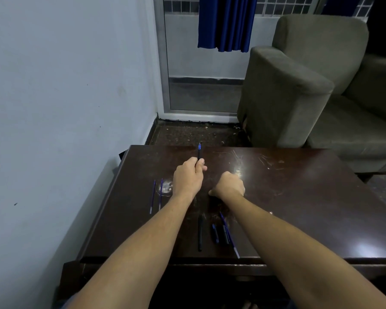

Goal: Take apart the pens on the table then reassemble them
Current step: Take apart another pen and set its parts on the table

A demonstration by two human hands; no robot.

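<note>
Pen (pixel 199 151): clamped in the left hand (pixel 188 178), sticking up and away toward 12 o'clock, blue end at the far tip
Left hand: fingers wrapped shut around the pen's near end, raised over the middle of the worktop (pixel 299 197)
Right hand (pixel 228 186): curled into a loose fist, knuckles down by the surface; whether anything is inside it, cannot tell
Key relation: the pen lies toward 10 o'clock from the right hand, close by, its long axis running 6 to 12; the right hand is the free one nearest the exposed far end
Refills (pixel 156 195): two thin blue rods side by side, at 9 o'clock of the left wrist, lying 6 to 12
Loose parts (pixel 216 234): dark barrel, short blue-tipped piece and another refill near the front edge, at 6 o'clock of the hands
Stage, as a judgement: some pens already apart, this one in hand next
</note>
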